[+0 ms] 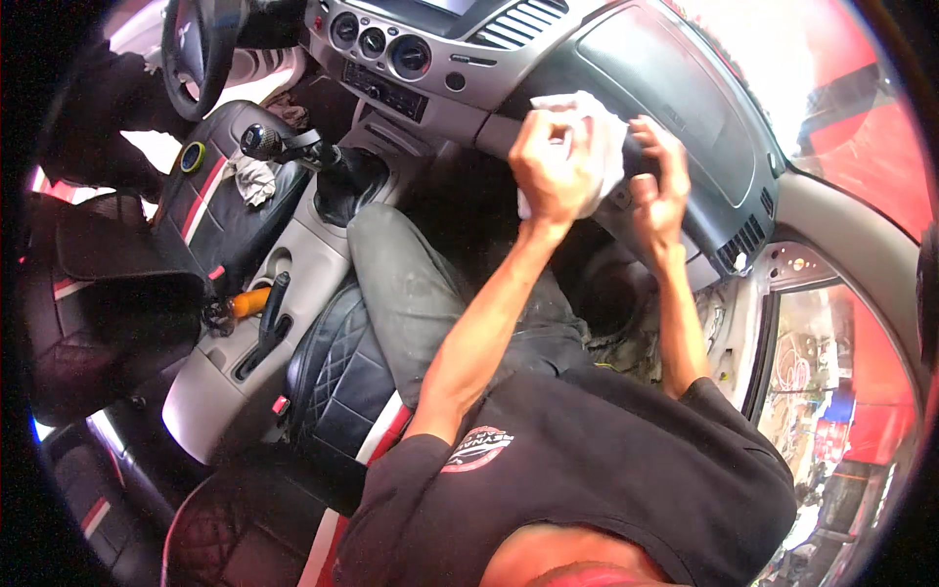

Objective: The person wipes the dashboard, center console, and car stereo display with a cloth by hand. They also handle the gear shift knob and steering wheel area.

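Observation:
My left hand point(559, 166) is closed on a crumpled white cloth point(600, 132) against the passenger side of the black dashboard point(696, 122), below its wide upper panel. Just to the right, my right hand point(657, 181) is raised close to the cloth, its fingers bent and apart; whether the fingertips touch the dashboard is unclear. Part of the dashboard behind both hands is hidden by them and the cloth.
A gear lever point(262, 142) and grey centre console point(205, 411) stand left of my legs. The driver's seat point(235, 127) holds a grey rag point(252, 181) and a round yellow-rimmed item point(193, 157). An orange cylinder point(251, 301) lies by the handbrake point(274, 313). A door pillar point(861, 225) is at right.

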Demonstrator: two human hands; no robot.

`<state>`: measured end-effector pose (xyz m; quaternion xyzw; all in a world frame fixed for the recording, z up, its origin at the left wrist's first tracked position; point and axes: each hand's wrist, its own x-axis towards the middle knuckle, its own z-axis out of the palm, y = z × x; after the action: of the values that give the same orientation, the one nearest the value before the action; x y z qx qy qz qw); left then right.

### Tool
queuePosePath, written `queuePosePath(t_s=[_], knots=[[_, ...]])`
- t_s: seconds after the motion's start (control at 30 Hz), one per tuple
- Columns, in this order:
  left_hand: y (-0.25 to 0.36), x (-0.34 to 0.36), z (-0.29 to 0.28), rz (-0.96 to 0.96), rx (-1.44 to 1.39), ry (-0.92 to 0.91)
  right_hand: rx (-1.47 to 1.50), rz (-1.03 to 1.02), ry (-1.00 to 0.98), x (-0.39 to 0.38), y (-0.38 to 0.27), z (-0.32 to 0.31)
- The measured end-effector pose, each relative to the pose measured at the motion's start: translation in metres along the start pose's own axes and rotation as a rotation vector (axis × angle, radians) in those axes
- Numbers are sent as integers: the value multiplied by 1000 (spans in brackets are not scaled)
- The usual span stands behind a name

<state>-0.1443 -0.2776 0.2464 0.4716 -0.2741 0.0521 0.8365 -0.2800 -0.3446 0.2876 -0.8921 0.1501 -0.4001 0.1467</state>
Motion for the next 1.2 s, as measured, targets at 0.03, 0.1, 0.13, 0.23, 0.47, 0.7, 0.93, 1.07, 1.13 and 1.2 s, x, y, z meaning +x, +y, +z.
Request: queuePosePath(t_s=[0.03, 0.1, 0.13, 0.23, 0.47, 0.7, 0.93, 1.07, 1.13, 1.2], knots=[[4, -9, 1, -67, -104, -25, 323, 184, 39, -5, -32, 26], [26, -15, -2, -229, -206, -239, 295, 216, 85, -10, -36, 30], [30, -16, -8, -222, -247, -297, 267, 239, 133, -11, -34, 31], [29, -3, -36, -393, -316, -335, 18, 187, 280, -1, -23, 15], [-50, 61, -102, -404, -98, -150, -550, 269, 618, -3, 34, -69], [-64, 85, -93, -389, -146, -101, -646, 210, 671, -16, 42, -56], [-60, 86, -87, -492, -206, -51, -652, 171, 708, -15, 48, -53], [-55, 85, -82, -493, -156, -23, -646, 172, 723, -13, 48, -52], [-57, 84, -84, -508, -189, -17, -648, 185, 715, -14, 50, -54], [-59, 85, -84, -516, -228, -10, -642, 188, 722, -14, 49, -52]])
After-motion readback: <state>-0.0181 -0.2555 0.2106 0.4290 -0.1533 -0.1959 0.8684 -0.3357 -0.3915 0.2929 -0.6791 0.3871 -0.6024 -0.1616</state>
